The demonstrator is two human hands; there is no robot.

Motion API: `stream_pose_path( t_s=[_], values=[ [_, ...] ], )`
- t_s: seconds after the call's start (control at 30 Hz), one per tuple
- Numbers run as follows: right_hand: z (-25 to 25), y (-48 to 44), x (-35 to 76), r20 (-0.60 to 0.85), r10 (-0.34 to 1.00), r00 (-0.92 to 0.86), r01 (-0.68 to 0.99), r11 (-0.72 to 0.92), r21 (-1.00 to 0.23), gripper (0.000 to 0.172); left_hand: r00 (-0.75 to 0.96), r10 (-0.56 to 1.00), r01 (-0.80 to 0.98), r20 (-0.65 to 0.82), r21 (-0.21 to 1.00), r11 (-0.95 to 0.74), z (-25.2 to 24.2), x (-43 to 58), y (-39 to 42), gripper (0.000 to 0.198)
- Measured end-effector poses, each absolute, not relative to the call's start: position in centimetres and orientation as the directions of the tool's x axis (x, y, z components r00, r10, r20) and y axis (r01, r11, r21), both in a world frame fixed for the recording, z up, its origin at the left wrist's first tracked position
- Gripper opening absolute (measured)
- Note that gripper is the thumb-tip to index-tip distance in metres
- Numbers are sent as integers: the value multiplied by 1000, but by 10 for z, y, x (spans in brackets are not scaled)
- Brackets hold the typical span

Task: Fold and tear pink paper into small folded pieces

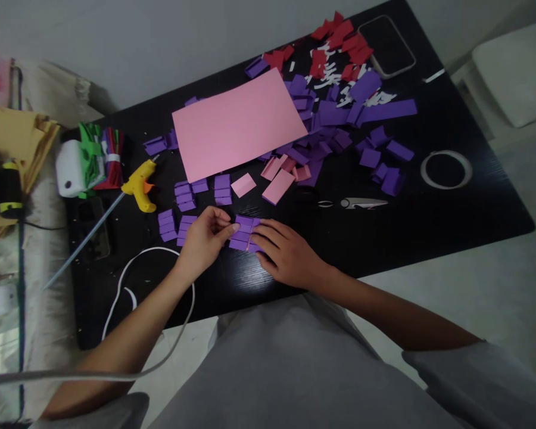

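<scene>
A small stack of folded purple paper pieces [243, 232] lies near the front of the black table [429, 238]. My left hand [204, 238] pinches the stack's left edge with thumb and fingers curled. My right hand [286, 253] lies flat on the table with its fingers pressing the stack's right side. More folded purple pieces [185, 196] sit in small groups just beyond my left hand.
A yellow glue gun [139, 186] with a white cable [129, 280] lies at the left. A pink sheet [239, 122], small pink pieces [277, 186], scissors [355, 204], a tape ring [445, 169], a phone [386, 44] and scattered purple and red scraps [343, 42] lie further back.
</scene>
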State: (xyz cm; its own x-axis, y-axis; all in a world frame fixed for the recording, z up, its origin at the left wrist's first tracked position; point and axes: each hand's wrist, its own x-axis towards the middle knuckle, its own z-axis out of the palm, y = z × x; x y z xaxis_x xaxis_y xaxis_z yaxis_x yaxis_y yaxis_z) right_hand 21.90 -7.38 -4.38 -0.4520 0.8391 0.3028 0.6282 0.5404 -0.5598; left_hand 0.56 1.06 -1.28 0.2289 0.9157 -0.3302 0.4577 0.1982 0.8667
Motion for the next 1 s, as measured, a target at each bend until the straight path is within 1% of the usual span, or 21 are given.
stream_pose_path(
  t_s=[0.2, 0.37, 0.43, 0.5, 0.57, 0.6, 0.67, 0.73, 0.8, 0.87, 1.0],
  values=[
    [-46, -74, 219, 330, 837, -437, 603, 545, -583, 36, 230, 925, 476, -302, 864, 164, -15, 4, 10, 36],
    [-46, -74, 219, 318, 840, -439, 627, 540, -561, 38, 254, 933, 528, -255, 845, 88, -19, 1, 9, 31],
    [-46, -74, 219, 314, 841, -441, 634, 540, -554, 38, 286, 930, 575, -231, 818, 26, -18, 0, 8, 27],
    [-45, -74, 219, 311, 840, -444, 637, 541, -549, 38, 359, 921, 633, -148, 764, -124, -13, -1, 8, 21],
    [-45, -74, 219, 313, 838, -447, 633, 544, -552, 38, 492, 870, 648, -2, 669, -364, -7, -4, 9, 14],
    [-45, -74, 219, 317, 837, -446, 630, 545, -553, 38, 572, 818, 627, 65, 608, -487, -4, -6, 9, 13],
    [-45, -74, 219, 327, 833, -446, 626, 551, -552, 37, 717, 685, 549, 133, 497, -672, 0, -11, 11, 22],
    [-46, -74, 219, 341, 831, -440, 626, 556, -547, 36, 808, 579, 486, 110, 430, -761, 2, -18, 12, 34],
    [-46, -74, 219, 351, 830, -432, 626, 557, -546, 36, 844, 533, 468, 66, 398, -789, 1, -24, 14, 44],
    [-47, -74, 218, 360, 830, -426, 626, 558, -545, 36, 851, 523, 471, 35, 386, -793, -2, -28, 14, 50],
    [-47, -74, 218, 382, 819, -428, 631, 574, -523, 35, 852, 523, 480, 11, 381, -790, -6, -28, 14, 56]
  ],
)
